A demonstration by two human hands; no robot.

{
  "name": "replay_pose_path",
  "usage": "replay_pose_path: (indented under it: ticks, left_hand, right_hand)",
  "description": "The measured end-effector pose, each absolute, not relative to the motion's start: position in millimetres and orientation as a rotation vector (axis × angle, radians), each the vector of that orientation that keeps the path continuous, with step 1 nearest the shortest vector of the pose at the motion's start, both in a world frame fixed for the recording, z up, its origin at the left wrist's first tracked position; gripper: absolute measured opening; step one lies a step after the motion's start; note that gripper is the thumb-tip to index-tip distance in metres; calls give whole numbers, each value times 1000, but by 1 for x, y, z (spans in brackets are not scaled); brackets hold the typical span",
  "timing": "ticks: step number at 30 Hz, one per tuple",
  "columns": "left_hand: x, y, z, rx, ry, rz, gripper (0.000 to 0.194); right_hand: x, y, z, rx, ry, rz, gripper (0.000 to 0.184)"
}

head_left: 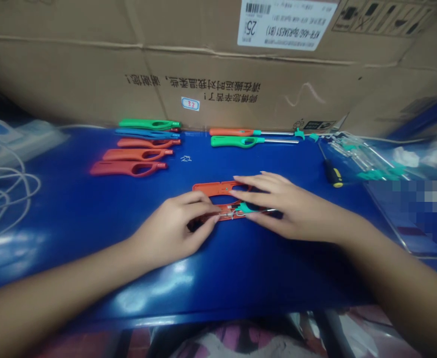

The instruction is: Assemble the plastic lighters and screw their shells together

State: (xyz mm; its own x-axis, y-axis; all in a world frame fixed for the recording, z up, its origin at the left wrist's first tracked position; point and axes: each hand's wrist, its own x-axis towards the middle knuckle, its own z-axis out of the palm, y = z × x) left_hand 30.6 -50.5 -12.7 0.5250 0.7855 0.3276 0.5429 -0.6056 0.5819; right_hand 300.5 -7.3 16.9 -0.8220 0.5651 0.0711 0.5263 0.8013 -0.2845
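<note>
Orange casing half [230, 216] lies nine-to-three, left hand [175, 223] pinching its nine-o'clock end, right hand [296, 209] spread at three.

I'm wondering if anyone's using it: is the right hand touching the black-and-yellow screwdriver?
Apart. The head view shows a strip of bare blue table between the right hand and the screwdriver.
</note>
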Motion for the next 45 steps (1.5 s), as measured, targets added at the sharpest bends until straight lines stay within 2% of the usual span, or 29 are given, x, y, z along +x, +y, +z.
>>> replay_pose_path:
  ticks: [6, 13, 19, 25, 30, 33, 38, 42, 45]
  left_hand:
    - [30, -49, -11, 2339, 1130, 809, 18]
    - [30, -47, -12, 2315, 1141, 807, 19]
    - [30, -46, -10, 2332, 1082, 807, 22]
    - [27, -43, -10, 2253, 1139, 819, 21]
    - [27, -40, -13, 2154, 1199, 806, 18]
    - [27, -41, -15, 2159, 1207, 881, 28]
    - [29, -40, -15, 2268, 1206, 1030, 41]
    - [29, -38, -15, 2444, 1250, 1041, 52]
    - [28, -36, -17, 2468, 1134, 998, 44]
  right_hand:
    - [307, 8, 8, -1010, -2745, 128, 31]
    - [308, 13, 11, -1183, -2759, 153, 10]
    - [307, 9, 20, -1330, -2666, 131, 10]
    - [306, 4, 23, -1327, -2173, 483, 11]
    - [310, 4, 17, -1251, -1837, 938, 22]
    - [311, 7, 11, -1211, -1678, 1121, 27]
    - [312, 6, 7, -1199, -1577, 1295, 39]
    - [310, -3, 13, -1191, -1601, 1430, 40]
    - [307, -10, 18, -1193, -1699, 1472, 39]
